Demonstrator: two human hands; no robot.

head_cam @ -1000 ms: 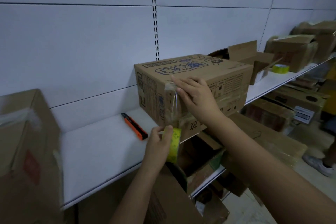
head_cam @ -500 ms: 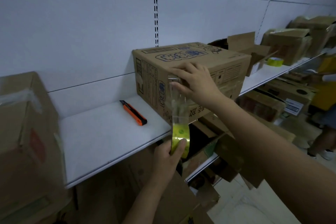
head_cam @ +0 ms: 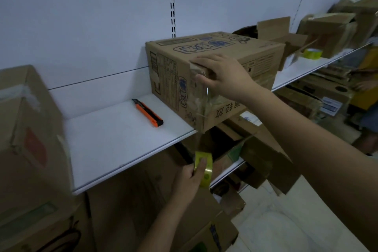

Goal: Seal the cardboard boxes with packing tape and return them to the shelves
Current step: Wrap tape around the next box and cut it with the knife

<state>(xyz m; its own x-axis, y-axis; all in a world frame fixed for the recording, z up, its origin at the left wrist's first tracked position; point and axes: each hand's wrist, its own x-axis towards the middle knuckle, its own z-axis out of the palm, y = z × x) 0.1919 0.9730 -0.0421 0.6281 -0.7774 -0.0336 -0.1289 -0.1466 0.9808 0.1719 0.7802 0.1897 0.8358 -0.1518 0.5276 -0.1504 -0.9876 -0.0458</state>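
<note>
Nearest the camera, both forearms enter from the bottom edge, cut off at the frame. The left hand (head_cam: 190,178) is below the shelf edge, its fingers and thumb curled round a yellow-green tape roll (head_cam: 204,169); the hand covers the roll's near side. From the roll a clear strip of tape (head_cam: 201,120) runs up to the box corner. It is transparent and hard to trace against the dark clutter behind, so its edges are uncertain.

The white shelf (head_cam: 114,141) carries an orange and black utility knife (head_cam: 148,112), lying flat and well apart from the hands. The cardboard box (head_cam: 204,63) with blue print stands on this shelf, its near corner overhanging the front edge. The right hand (head_cam: 227,75) rests on the box's upper near corner, fingers fairly straight and pressing the tape end to the cardboard; the thumb appears to press the front face, though the palm hides the contact.

At far left a large box (head_cam: 30,139) is blurred and cut off by the frame. Below the shelf lie open cartons (head_cam: 259,155) in shadow, contents not readable.

Farther right along the shelf stand open-flapped boxes (head_cam: 327,32), blurred, with a second tape roll (head_cam: 312,53) beside them. A person's limb shows at the right edge, mostly cut off.
</note>
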